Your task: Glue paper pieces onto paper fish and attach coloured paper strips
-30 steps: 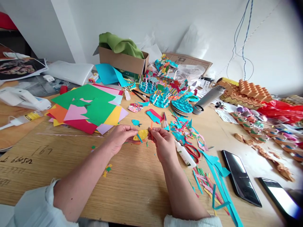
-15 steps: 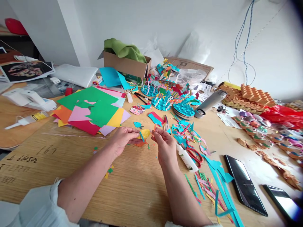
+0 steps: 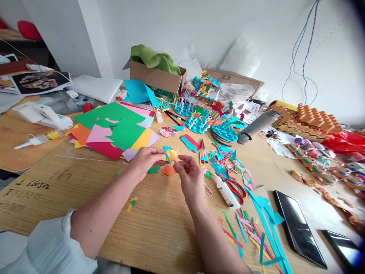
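My left hand [image 3: 146,161] pinches a small yellow paper fish [image 3: 171,155] with blue and orange stripes, held just above the wooden table [image 3: 159,228]. My right hand [image 3: 190,176] is right beside it, fingertips pinched together at the fish's right edge. An orange paper piece [image 3: 169,171] and a green scrap [image 3: 154,169] lie on the table under the hands.
A stack of coloured paper sheets [image 3: 114,129] lies to the left. A glue bottle [image 3: 226,191] and red scissors [image 3: 238,188] sit right of my hands among paper strips [image 3: 251,228]. Two phones [image 3: 299,228] lie at the right. Blue paper craft discs [image 3: 199,123] and a cardboard box [image 3: 156,78] stand behind.
The view has shifted left and slightly down. Both hands stayed together on the yellow fish, which is now lifted and turned more upright, uncovering the orange piece on the table.
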{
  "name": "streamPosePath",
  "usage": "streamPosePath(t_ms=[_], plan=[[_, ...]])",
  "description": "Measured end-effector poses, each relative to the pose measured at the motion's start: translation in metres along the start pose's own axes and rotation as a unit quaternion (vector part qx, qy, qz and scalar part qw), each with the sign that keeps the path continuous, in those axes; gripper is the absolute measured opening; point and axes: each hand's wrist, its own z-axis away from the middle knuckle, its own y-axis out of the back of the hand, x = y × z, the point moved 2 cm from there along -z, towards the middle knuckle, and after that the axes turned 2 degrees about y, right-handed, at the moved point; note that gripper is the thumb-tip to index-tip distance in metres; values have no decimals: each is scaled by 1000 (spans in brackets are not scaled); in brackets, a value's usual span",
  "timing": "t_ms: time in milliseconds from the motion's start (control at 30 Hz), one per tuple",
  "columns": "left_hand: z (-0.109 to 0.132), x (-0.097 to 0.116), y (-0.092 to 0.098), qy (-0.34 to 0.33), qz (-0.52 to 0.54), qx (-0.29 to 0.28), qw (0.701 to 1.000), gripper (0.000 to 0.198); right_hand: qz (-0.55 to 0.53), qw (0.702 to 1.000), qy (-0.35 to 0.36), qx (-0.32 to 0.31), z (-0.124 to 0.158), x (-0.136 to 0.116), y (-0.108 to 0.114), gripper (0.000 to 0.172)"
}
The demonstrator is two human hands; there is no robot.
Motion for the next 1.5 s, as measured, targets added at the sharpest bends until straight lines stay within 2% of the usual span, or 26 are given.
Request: streamPosePath(t_ms=[333,567,933,1500], plan=[[-2,-4,0,9,18,-7,1000,29,-11,999,29,30,6,5,-6,27],[-3,-6,2,24,51,1,998,31,1,999,32,32,7,7,-9,25],[-2,-5,1,30,39,-7,999,35,33,998,52,34,8,8,-8,21],[-6,-11,6,28,47,-18,998,30,40,997,52,33,8,10,-9,20]])
